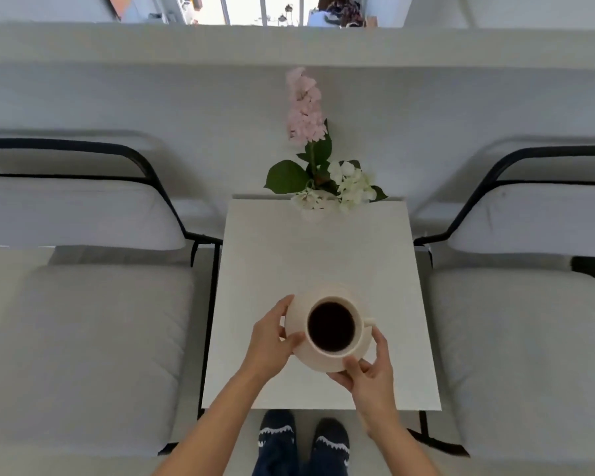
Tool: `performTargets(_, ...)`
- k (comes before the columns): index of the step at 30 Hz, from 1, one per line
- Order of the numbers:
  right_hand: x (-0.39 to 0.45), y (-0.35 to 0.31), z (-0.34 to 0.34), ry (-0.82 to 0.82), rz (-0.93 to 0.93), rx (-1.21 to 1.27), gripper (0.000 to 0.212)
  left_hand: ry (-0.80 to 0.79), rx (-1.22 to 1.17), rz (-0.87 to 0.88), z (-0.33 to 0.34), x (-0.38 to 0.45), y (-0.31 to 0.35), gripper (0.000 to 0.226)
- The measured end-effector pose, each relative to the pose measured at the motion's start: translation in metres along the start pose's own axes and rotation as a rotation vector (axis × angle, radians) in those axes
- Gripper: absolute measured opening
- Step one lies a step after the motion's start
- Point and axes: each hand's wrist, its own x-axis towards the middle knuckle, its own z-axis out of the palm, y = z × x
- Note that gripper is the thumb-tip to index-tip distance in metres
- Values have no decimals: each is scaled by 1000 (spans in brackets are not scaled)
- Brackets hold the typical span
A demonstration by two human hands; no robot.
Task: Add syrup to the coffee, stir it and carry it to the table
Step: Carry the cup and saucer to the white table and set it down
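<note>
A cream cup of dark coffee (331,326) stands on a cream saucer (298,312), its handle pointing right. My left hand (270,341) grips the saucer's left rim with thumb and fingers. On the near right rim, my right hand (368,372) has its thumb on top. The saucer is over the near half of the small white table (289,252); I cannot tell whether it touches the tabletop.
A vase of pink and white flowers (320,180) stands at the table's far edge. Grey cushioned chairs with black frames flank the table, left (83,338) and right (529,338). My slippered feet (303,441) are at the near edge. A white wall ledge runs behind.
</note>
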Motion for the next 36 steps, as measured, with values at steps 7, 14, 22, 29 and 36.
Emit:
performTargets(7, 74, 70, 2, 65, 73, 58, 65, -41, 101, -87, 28, 74, -74, 68)
performTargets(14, 119, 128, 0, 127, 134, -49, 65, -53, 177, -91, 48, 115, -124, 68)
performTargets(22, 134, 149, 7, 154, 123, -147, 62, -42, 276, -78, 52, 133, -141, 69)
performTargets(29, 134, 149, 10, 167, 105, -216, 61, -31, 322, -54, 55, 139, -149, 68)
performTargets(36, 137, 140, 9, 115, 186, -399, 68, -5, 386, -38, 58, 137, -152, 70)
